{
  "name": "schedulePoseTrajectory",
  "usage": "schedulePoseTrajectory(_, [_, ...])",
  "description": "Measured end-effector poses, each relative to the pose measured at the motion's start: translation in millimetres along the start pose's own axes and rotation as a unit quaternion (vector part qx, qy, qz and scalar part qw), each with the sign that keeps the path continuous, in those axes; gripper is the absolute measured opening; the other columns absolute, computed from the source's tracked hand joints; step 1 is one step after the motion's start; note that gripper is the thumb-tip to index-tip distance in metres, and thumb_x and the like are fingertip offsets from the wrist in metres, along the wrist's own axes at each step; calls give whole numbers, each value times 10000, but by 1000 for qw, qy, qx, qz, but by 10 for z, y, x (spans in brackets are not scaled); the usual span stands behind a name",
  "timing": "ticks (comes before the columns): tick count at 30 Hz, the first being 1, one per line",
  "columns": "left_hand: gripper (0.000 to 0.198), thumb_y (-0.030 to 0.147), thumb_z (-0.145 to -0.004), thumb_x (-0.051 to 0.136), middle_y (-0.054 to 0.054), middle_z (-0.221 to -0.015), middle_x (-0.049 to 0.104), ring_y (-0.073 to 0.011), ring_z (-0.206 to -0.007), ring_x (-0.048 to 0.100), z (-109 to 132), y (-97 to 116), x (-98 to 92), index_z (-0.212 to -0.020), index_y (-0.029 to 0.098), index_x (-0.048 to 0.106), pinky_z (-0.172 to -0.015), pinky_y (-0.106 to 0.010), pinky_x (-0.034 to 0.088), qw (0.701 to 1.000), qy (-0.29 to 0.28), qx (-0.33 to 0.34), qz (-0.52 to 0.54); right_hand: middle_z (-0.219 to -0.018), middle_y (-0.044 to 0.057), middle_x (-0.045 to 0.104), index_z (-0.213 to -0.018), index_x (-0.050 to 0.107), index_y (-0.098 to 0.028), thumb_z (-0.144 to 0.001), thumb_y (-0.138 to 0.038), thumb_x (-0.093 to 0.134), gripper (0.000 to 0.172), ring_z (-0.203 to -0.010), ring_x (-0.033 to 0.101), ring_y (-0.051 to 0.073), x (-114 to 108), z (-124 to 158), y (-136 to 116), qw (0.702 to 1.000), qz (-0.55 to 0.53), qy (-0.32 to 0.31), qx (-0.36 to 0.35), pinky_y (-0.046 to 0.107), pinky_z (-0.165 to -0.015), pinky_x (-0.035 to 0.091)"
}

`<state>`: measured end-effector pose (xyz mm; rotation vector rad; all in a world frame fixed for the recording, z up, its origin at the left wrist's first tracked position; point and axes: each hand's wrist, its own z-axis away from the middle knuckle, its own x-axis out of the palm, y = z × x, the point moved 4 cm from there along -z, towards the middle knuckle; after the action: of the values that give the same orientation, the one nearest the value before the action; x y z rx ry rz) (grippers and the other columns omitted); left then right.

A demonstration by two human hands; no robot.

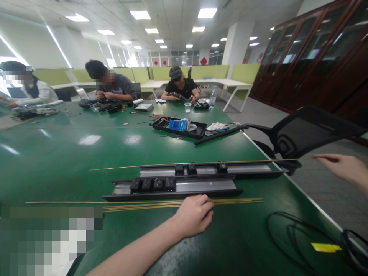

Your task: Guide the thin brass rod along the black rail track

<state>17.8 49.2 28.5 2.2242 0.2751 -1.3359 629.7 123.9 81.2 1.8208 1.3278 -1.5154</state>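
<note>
My left hand point(194, 214) rests on the green table point(86, 168), fingers curled and pinched on the thin brass rods point(143, 206) lying along the near side. Just beyond the rods lie two long black-and-silver socket rails point(201, 186), each with several black socket modules point(152, 184). Another single brass rod point(172, 164) runs along the far side of the rails. My right hand point(343, 167) hovers off the table's right edge, fingers stretched out, holding nothing, near the black mesh chair point(310, 130).
A black cable point(290, 237) with a yellow tag point(326, 247) coils at the near right. A black tray of parts point(179, 127) and a long black bar point(218, 135) lie further back. Three people work at the far end, beside a water bottle point(213, 96).
</note>
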Motion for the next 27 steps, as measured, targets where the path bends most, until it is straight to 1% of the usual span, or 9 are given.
schedulePoseTrajectory(4, [192,223,-953,512,-76,-1008,659,-204,-898,667,-4,7,-3,-1069,170,656,-787,-318,565,1000,0,1,2,-876,111,740,-821,776,-247,-662,-462,670,288,-747,611,307,-43,65,-59,997,-30,-16,73,424,-697,482])
schedulePoseTrajectory(9, [193,220,-953,509,-78,-1001,658,-200,-894,666,-7,7,4,-1069,173,656,-790,-316,566,1000,-1,0,5,-792,98,727,-741,769,-252,-628,-407,695,205,-711,579,302,-84,112,-129,995,-61,-7,77,456,-726,479])
schedulePoseTrajectory(12, [199,220,-954,508,-78,-1009,661,-202,-906,668,-1,1,16,-1081,174,655,-802,-314,565,1000,-2,-1,6,-804,106,732,-724,757,-248,-627,-401,701,190,-720,585,305,-93,131,-124,993,-71,2,97,462,-737,485])
schedulePoseTrajectory(15, [198,215,-948,515,-77,-1022,663,-205,-913,669,5,-2,24,-1083,174,654,-808,-317,567,1000,-3,0,7,-871,114,740,-719,741,-244,-651,-391,702,167,-809,618,333,-119,195,-162,988,-86,13,126,488,-801,494])
schedulePoseTrajectory(17, [198,213,-947,515,-77,-1025,664,-207,-917,669,6,-3,24,-1084,174,653,-809,-321,568,1000,-2,0,8,-881,110,735,-704,726,-238,-653,-351,709,125,-893,632,345,-136,273,-221,980,-126,27,153,508,-887,486])
schedulePoseTrajectory(20, [198,216,-949,515,-78,-1022,664,-205,-912,669,1,1,17,-1085,174,653,-805,-319,569,1000,-1,0,6,-771,79,697,-697,718,-221,-635,-231,703,64,-905,648,300,-107,422,-330,941,-263,55,206,509,-1020,444])
schedulePoseTrajectory(22, [196,220,-950,515,-79,-1021,665,-202,-905,669,-5,4,11,-1082,175,654,-801,-315,569,1000,-2,-1,5,-720,52,667,-717,714,-210,-628,-168,673,107,-810,652,248,-50,508,-400,913,-329,75,227,503,-1021,461])
schedulePoseTrajectory(25, [197,219,-951,510,-81,-1023,668,-205,-905,671,-14,9,0,-1074,173,657,-800,-318,571,1000,-4,-2,5,-727,39,655,-744,702,-190,-621,-128,641,151,-674,626,184,61,588,-465,878,-395,115,246,458,-879,557])
schedulePoseTrajectory(27, [198,219,-951,508,-81,-1019,669,-207,-907,671,-16,10,-5,-1072,171,657,-802,-321,573,1000,-3,-2,7,-728,36,646,-740,686,-175,-619,-115,629,146,-625,606,147,136,610,-484,844,-449,143,256,357,-723,593])
